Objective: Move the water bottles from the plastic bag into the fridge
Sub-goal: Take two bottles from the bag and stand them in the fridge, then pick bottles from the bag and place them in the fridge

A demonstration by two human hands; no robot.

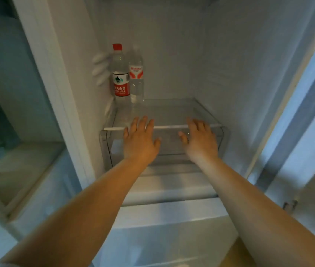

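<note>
Bottles: two water bottles are stood upright at the back-left corner of the glass shelf (164, 110) in the fridge (230, 64); the red-capped bottle (120, 74) is set touching or just beside the white-labelled bottle (136, 74).
Long axis: both are vertical, caps up.
Direction from grips: the bottles lie at about 11 o'clock from the left hand (140, 139) and at about 10 o'clock from the right hand (201, 140).
Nearer hand: the left.
Left grip: fingers are spread and straight, palm down, over the shelf's front rim; nothing is held; contact cannot be told.
Right grip: likewise spread apart, nothing held.
Plastic bag: not seen.
Free room: bare shelf is left at 3 o'clock of the bottles, judged enough for more.
</note>
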